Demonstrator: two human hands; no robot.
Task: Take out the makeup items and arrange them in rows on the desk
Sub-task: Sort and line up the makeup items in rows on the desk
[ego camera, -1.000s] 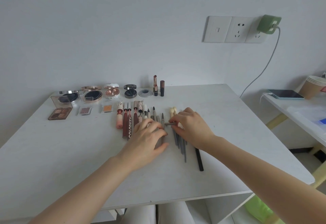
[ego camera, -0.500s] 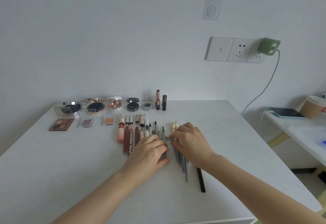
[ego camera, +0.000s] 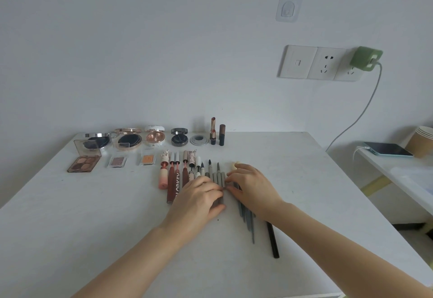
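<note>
Hands have closed together over the pens since a moment ago, squaring the row.
Left hand [ego camera: 199, 194] and right hand [ego camera: 251, 186] press flat, fingers relaxed, on the pens [ego camera: 219, 175]; behind, palettes [ego camera: 84, 163], then compacts [ego camera: 127, 139] — rows nearly done.

On your desk [ego camera: 70, 227], compacts [ego camera: 127, 141] sit at eleven o'clock, pencils [ego camera: 218, 175] at twelve, phone [ego camera: 387, 149] at two.
</note>
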